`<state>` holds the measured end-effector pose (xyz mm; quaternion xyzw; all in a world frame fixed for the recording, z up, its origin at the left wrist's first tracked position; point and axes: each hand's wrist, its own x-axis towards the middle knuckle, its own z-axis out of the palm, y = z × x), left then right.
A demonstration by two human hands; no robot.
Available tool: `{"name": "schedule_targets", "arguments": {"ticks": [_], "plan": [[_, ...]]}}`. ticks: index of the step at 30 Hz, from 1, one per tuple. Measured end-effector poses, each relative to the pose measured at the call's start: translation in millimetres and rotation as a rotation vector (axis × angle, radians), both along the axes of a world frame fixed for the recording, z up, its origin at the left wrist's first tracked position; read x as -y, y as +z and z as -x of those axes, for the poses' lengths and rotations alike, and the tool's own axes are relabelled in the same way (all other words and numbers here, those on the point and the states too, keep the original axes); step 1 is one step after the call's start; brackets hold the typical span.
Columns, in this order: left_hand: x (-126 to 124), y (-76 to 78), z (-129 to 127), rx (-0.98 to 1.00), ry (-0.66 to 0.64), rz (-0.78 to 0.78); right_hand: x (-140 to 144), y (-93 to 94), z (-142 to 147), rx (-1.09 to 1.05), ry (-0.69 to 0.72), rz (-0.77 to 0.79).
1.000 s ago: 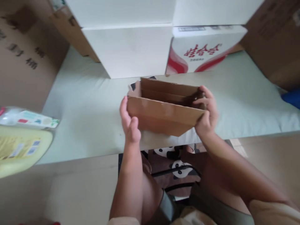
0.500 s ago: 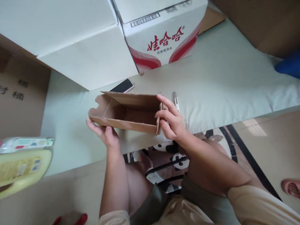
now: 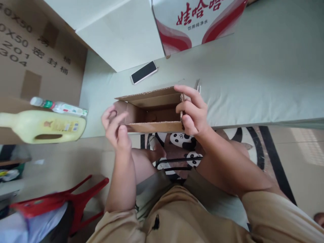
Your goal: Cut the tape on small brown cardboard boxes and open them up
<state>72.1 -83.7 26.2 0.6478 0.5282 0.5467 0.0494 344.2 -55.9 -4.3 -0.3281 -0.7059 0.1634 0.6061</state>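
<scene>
A small brown cardboard box (image 3: 154,127), its top open and its inside bare, is between my two hands at the front edge of the cloth-covered surface. My left hand (image 3: 116,130) is on the box's left end, fingers curled over that end and thumb by the near wall's corner. Gripping the right end, my right hand (image 3: 194,109) has its index finger along the far wall's top edge and other fingers over the end wall. Behind that hand lies a slim metallic and white tool (image 3: 198,86), partly hidden.
A phone-like device (image 3: 144,72) lies beyond the box. White cartons (image 3: 126,37) and a red-and-white carton (image 3: 197,37) stand behind. Leftward are a clear bottle (image 3: 60,107), a yellow jug (image 3: 48,126) and a large brown carton (image 3: 37,57). A red stool (image 3: 76,199) stands low left.
My view has swung left and down. The left hand has shifted from beneath the box's near corner up around its left end. My right hand keeps its grip.
</scene>
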Motion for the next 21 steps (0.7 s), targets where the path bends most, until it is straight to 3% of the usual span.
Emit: {"name": "schedule_targets", "arguments": {"ticks": [3,7,10,16,21], "plan": [[13.0,1.2,-13.7,0.029,-0.049,-0.141,1.5,0.4,-2.4,-0.031,-0.039,-0.04],[20.9,-5.3,-23.3,0.191,-0.188,-0.129,-1.9,3.5,-8.0,-0.041,-0.015,0.048],[23.2,-5.3,-27.2,0.258,-0.227,-0.08,-6.7,9.1,-9.1,-0.092,0.056,0.076],[15.7,-2.2,-28.0,0.353,-0.096,0.139,-13.3,13.8,-6.7,-0.172,0.111,0.193],[3.4,5.4,-24.9,0.441,-0.205,0.297,-12.9,9.4,-13.3,-0.145,0.053,0.21]]}}
